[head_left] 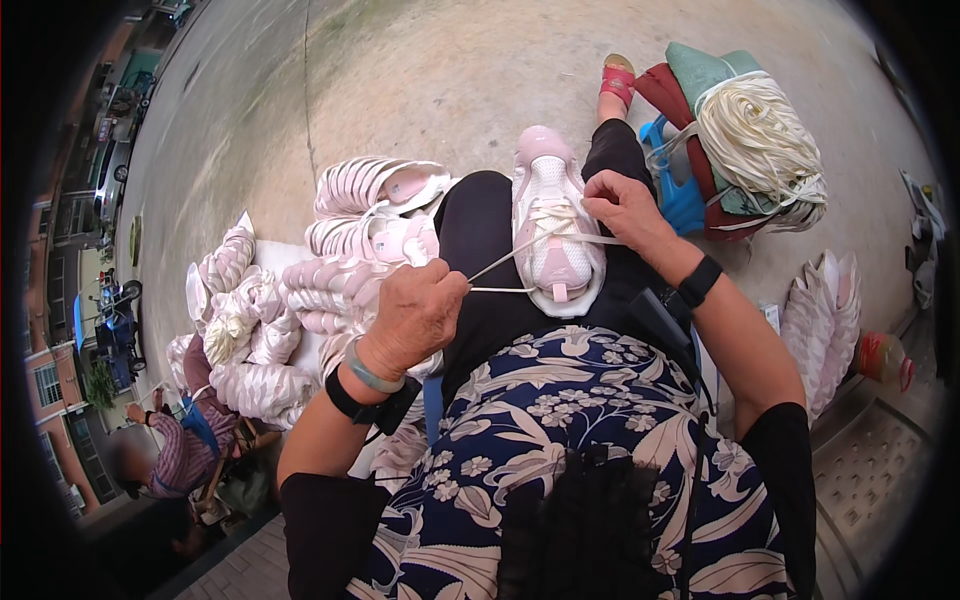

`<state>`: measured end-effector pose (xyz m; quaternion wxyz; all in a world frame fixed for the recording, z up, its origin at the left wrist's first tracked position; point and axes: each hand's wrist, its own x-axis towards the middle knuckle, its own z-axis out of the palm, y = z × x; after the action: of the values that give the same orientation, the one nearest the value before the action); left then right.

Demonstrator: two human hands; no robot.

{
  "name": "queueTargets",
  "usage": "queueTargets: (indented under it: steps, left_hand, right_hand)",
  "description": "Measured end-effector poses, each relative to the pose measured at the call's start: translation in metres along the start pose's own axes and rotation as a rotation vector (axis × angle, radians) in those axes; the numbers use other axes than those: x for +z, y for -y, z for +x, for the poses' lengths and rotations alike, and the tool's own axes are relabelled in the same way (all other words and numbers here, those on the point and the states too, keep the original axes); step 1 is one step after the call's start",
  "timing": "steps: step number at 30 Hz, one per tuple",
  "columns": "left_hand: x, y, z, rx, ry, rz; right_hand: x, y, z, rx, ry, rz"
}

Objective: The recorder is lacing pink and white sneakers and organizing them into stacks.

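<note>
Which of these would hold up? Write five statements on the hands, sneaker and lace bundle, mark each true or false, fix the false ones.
1. The left hand grips a pale lace that runs to the pink-and-white sneaker. True.
2. The sneaker's toe points toward the person's belly. False: it points away; the heel is nearer.
3. The right hand is well clear of the sneaker. False: its fingertips are at the sneaker's right edge, by the laces.
4. A cream lace bundle lies on the person's right, with green cloth beside it. True.
5. The right wrist is bare. False: it wears a black band.
</note>
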<state>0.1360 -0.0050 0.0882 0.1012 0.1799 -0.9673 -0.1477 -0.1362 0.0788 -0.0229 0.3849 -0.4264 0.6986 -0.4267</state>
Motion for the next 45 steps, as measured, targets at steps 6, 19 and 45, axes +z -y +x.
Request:
queueTargets:
  steps: [6,19,45]
  left_hand:
    - [0.009,0.011,0.003,0.091,-0.020,0.188]
    - [0.006,0.001,0.013,-0.007,0.076,0.063]
    - [-0.005,-0.074,0.069,0.404,0.558,-0.715]
  right_hand:
    - [-0.017,0.025,-0.044,-0.126,0.095,-0.102]
    - [-0.032,0.023,-0.068,-0.507,-0.105,-0.591]
    - [0.000,0.054,-0.021,-0.509,0.040,-0.653]
